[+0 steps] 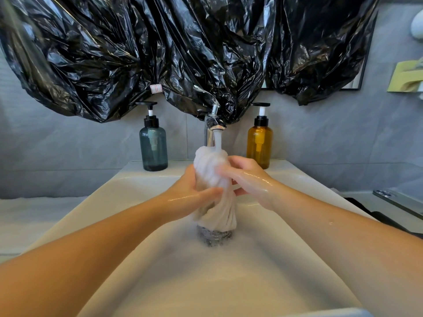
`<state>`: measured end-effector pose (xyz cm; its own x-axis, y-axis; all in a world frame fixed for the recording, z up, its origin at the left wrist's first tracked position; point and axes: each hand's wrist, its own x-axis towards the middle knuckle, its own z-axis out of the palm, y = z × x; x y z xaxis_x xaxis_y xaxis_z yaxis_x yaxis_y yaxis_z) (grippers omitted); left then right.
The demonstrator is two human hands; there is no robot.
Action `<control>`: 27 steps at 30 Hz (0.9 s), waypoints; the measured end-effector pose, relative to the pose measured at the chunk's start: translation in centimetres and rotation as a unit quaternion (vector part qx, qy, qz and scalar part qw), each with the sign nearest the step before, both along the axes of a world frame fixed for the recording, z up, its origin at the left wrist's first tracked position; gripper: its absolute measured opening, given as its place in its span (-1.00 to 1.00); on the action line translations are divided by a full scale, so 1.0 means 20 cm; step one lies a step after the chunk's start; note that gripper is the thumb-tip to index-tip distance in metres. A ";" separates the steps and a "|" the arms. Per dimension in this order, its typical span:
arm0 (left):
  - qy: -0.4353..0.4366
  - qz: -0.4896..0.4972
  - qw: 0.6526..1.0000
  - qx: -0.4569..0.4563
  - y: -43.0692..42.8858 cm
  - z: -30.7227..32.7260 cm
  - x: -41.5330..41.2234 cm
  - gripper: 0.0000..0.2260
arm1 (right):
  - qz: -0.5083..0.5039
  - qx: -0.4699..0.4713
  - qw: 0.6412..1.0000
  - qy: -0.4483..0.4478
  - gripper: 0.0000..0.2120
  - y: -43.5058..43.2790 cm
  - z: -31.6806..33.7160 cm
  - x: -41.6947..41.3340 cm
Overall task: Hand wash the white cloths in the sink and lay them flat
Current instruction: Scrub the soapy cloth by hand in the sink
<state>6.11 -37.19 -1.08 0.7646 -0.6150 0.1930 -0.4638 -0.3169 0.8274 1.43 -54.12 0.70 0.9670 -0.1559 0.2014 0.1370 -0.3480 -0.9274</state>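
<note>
Under the running tap point(215, 124), over the sink point(128, 191), the left hand point(194, 195) and right hand point(249, 179) both wrap and squeeze the twisted white cloth point(212, 165), though blur hides the right fingertips, and a harder wring could spray water over the rim.

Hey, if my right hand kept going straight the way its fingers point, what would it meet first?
The twisted white cloth, which the right hand grips; beyond it probably the left hand, though depth is unclear.
</note>
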 end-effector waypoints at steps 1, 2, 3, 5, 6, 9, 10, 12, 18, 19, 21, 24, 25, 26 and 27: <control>-0.008 0.011 1.000 -0.009 -0.01 0.00 0.00 -0.22 | -0.004 0.000 1.000 -0.018 -0.60 0.00 0.00 0.00; -0.025 0.025 0.999 -0.026 -0.01 0.00 0.00 -0.26 | -0.006 0.000 0.999 -0.038 -0.57 0.01 0.00 0.00; -0.037 0.034 0.998 -0.046 -0.01 0.00 0.00 -0.35 | -0.008 -0.001 0.998 -0.055 -0.53 0.01 0.00 0.00; -0.028 0.034 0.996 -0.075 -0.01 0.00 0.00 -0.53 | -0.005 -0.001 0.998 -0.065 -0.48 0.01 0.01 0.00; -0.017 0.033 0.996 -0.083 -0.01 0.01 0.00 -0.60 | 0.003 0.004 0.999 -0.054 -0.50 0.00 0.01 0.00; -0.002 0.012 0.998 -0.065 0.01 0.00 0.01 -0.61 | 0.030 0.003 0.999 0.016 -0.62 -0.01 0.01 0.02; 0.001 0.012 0.999 -0.048 0.01 -0.01 0.01 -0.52 | 0.026 0.002 0.999 0.032 -0.65 -0.01 0.01 0.02; 0.008 0.032 0.999 -0.018 0.00 -0.01 0.02 -0.46 | 0.014 -0.012 0.999 0.038 -0.72 -0.02 0.01 0.03; 0.008 0.032 0.999 -0.004 0.01 -0.01 0.04 -0.52 | 0.024 -0.036 0.999 0.024 -0.78 -0.02 0.01 0.00; 0.011 0.030 0.999 -0.010 0.02 -0.01 0.04 -0.48 | 0.024 -0.035 0.999 0.020 -0.81 -0.02 0.01 0.00; 0.011 0.035 0.999 -0.021 0.04 -0.02 0.04 -0.39 | 0.021 -0.029 0.999 0.011 -0.82 -0.01 0.01 0.00; 0.003 0.041 0.998 -0.048 0.04 -0.02 0.03 -0.49 | 0.010 -0.003 1.000 -0.019 -0.81 -0.01 0.02 0.00; 0.000 0.042 0.997 -0.060 0.04 -0.01 0.02 -0.56 | 0.007 0.007 1.000 -0.029 -0.79 -0.01 0.02 0.00; -0.003 0.042 0.996 -0.074 0.04 0.00 0.02 -0.58 | 0.007 0.015 0.999 -0.036 -0.75 -0.02 0.02 0.00; -0.003 0.041 0.996 -0.085 0.03 0.01 0.02 -0.57 | 0.008 0.021 0.999 -0.038 -0.71 -0.02 0.03 0.00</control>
